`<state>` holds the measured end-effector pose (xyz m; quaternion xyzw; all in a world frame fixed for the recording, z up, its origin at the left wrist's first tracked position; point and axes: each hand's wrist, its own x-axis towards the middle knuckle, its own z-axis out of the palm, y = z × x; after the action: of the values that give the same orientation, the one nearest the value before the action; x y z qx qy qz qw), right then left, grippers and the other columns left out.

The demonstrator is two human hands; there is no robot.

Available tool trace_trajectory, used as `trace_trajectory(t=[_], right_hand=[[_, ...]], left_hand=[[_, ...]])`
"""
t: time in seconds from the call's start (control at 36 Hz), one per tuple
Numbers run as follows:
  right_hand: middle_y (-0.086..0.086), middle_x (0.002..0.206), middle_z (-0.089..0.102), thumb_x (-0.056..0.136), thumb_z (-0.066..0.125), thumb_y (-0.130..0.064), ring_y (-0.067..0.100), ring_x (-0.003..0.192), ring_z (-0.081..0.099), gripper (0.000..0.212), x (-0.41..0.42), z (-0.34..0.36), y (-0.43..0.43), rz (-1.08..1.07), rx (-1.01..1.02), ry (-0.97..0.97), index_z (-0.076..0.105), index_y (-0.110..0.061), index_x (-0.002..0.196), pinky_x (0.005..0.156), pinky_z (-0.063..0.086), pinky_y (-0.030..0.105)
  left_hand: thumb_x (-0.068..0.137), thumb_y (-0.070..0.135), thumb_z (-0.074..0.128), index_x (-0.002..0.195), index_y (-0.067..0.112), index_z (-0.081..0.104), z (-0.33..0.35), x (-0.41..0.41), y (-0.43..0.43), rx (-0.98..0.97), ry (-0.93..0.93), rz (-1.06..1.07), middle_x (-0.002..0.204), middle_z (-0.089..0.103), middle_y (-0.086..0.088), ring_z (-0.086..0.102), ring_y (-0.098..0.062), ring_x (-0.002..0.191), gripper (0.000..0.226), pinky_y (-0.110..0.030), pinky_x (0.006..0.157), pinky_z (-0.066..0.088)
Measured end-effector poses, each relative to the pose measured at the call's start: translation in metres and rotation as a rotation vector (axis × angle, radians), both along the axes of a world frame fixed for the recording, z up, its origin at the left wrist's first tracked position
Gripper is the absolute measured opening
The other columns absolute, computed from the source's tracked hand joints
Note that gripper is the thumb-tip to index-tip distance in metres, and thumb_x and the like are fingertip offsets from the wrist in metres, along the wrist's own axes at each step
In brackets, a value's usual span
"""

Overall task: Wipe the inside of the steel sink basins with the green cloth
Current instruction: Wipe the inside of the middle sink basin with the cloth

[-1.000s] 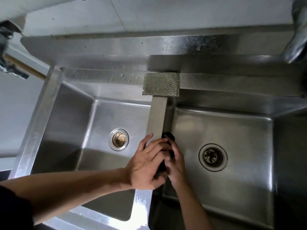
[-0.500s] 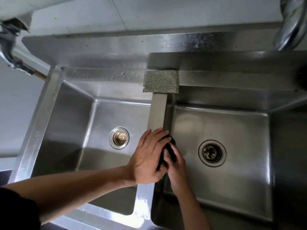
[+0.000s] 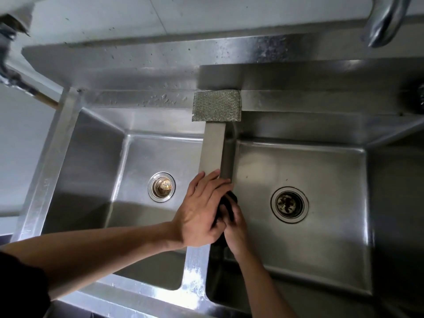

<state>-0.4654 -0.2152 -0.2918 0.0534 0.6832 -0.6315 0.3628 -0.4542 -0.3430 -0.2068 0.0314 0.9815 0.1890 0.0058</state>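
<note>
The steel sink has a left basin (image 3: 96, 180) and a right basin (image 3: 332, 237), split by a narrow divider (image 3: 212, 148). The green cloth (image 3: 229, 201) looks dark and bunched, and lies against the right basin's divider wall. My right hand (image 3: 237, 232) reaches into the right basin and grips the cloth, with its fingers mostly hidden. My left hand (image 3: 202, 214) lies across the divider top with straight fingers. Its fingertips rest on the divider's edge above the cloth.
A grey scouring pad (image 3: 216, 106) lies on the back ledge at the head of the divider. Each basin has a round drain, the left drain (image 3: 161, 186) and the right drain (image 3: 289, 204). A chrome faucet (image 3: 385, 19) hangs at the top right.
Both hands and the cloth have slid a little toward the back along the divider. My left fingers have flattened further over the divider edge.
</note>
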Motion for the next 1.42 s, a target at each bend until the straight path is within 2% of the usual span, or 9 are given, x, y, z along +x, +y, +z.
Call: trace_trajectory(t=[0.14, 0.28, 0.47, 0.67, 0.78, 0.86, 1.0, 1.17, 1.42], right_hand=[[-0.003, 0.136, 0.058, 0.093, 0.048, -0.055, 0.014, 0.125, 0.055, 0.044, 0.02, -0.06, 0.018, 0.231, 0.16, 0.013, 0.052, -0.037, 0.133, 0.107, 0.041, 0.047], [-0.012, 0.135, 0.05, 0.101, 0.051, -0.026, 0.005, 0.124, 0.049, 0.04, 0.009, 0.012, 0.028, 0.34, 0.191, 0.127, 0.047, -0.017, 0.14, 0.1, 0.032, 0.008], [0.0, 0.129, 0.06, 0.101, 0.047, -0.037, 0.021, 0.119, 0.058, 0.03, 0.007, -0.011, 0.03, 0.516, 0.289, 0.272, 0.044, -0.031, 0.131, 0.099, 0.046, 0.037], [0.015, 0.13, 0.055, 0.101, 0.041, -0.028, 0.023, 0.114, 0.059, 0.037, 0.022, 0.012, 0.049, 0.691, 0.219, 0.417, 0.046, -0.008, 0.132, 0.096, 0.026, 0.003], [0.03, 0.117, 0.051, 0.107, 0.016, -0.017, 0.035, 0.093, 0.07, 0.035, 0.037, 0.004, 0.065, 0.877, 0.273, 0.556, 0.049, -0.004, 0.11, 0.115, 0.017, 0.026], [0.021, 0.145, 0.043, 0.102, 0.031, -0.041, 0.038, 0.126, 0.053, 0.051, 0.035, -0.009, 0.064, 1.051, 0.408, 0.462, 0.031, -0.007, 0.141, 0.113, 0.033, 0.043], [0.015, 0.154, 0.034, 0.103, 0.036, -0.043, 0.033, 0.135, 0.041, 0.06, 0.022, 0.015, 0.057, 1.182, 0.423, 0.231, 0.021, -0.008, 0.149, 0.11, 0.031, 0.038], [0.004, 0.127, 0.057, 0.097, 0.05, -0.043, 0.022, 0.115, 0.052, 0.034, 0.006, 0.079, 0.074, 1.304, 0.225, 0.264, 0.046, -0.024, 0.125, 0.088, 0.036, 0.028], [-0.001, 0.138, 0.057, 0.092, 0.049, -0.053, 0.026, 0.126, 0.053, 0.044, 0.01, 0.015, 0.076, 1.321, 0.384, 0.243, 0.045, -0.033, 0.131, 0.106, 0.039, 0.045]], left_hand=[[0.062, 0.028, 0.059, 0.143, 0.009, 0.054, 0.001, 0.0, 0.0, -0.009, -0.029, 0.005, 0.146, 0.055, -0.007, 0.034, -0.032, 0.153, 0.083, -0.055, 0.127, 0.021], [0.061, 0.028, 0.058, 0.141, 0.009, 0.057, 0.0, -0.001, 0.0, -0.016, -0.015, 0.002, 0.144, 0.057, -0.006, 0.036, -0.032, 0.152, 0.082, -0.053, 0.127, 0.021], [0.062, 0.03, 0.057, 0.141, 0.011, 0.055, 0.001, -0.001, 0.0, -0.015, -0.025, 0.004, 0.143, 0.057, -0.005, 0.036, -0.032, 0.152, 0.082, -0.053, 0.128, 0.021], [0.06, 0.029, 0.061, 0.142, 0.01, 0.056, 0.0, -0.001, -0.001, -0.026, -0.024, -0.007, 0.142, 0.058, -0.006, 0.036, -0.033, 0.152, 0.084, -0.054, 0.127, 0.021], [0.058, 0.029, 0.06, 0.141, 0.01, 0.056, 0.0, 0.0, -0.001, -0.025, -0.029, -0.009, 0.141, 0.058, -0.006, 0.036, -0.033, 0.152, 0.085, -0.055, 0.127, 0.023], [0.058, 0.027, 0.061, 0.14, 0.011, 0.058, 0.001, -0.001, -0.001, -0.024, -0.025, -0.007, 0.14, 0.058, -0.005, 0.036, -0.033, 0.152, 0.084, -0.055, 0.127, 0.022], [0.057, 0.023, 0.065, 0.136, 0.013, 0.062, 0.001, 0.0, -0.001, -0.013, -0.01, -0.008, 0.138, 0.06, -0.005, 0.036, -0.032, 0.152, 0.08, -0.055, 0.127, 0.023], [0.056, 0.021, 0.065, 0.131, 0.013, 0.063, 0.0, 0.0, -0.001, -0.001, 0.015, -0.002, 0.135, 0.062, -0.005, 0.037, -0.033, 0.151, 0.076, -0.055, 0.126, 0.023], [0.058, 0.02, 0.065, 0.13, 0.012, 0.065, -0.002, 0.001, -0.002, 0.007, 0.02, 0.005, 0.133, 0.063, -0.004, 0.037, -0.032, 0.152, 0.072, -0.053, 0.127, 0.022]])
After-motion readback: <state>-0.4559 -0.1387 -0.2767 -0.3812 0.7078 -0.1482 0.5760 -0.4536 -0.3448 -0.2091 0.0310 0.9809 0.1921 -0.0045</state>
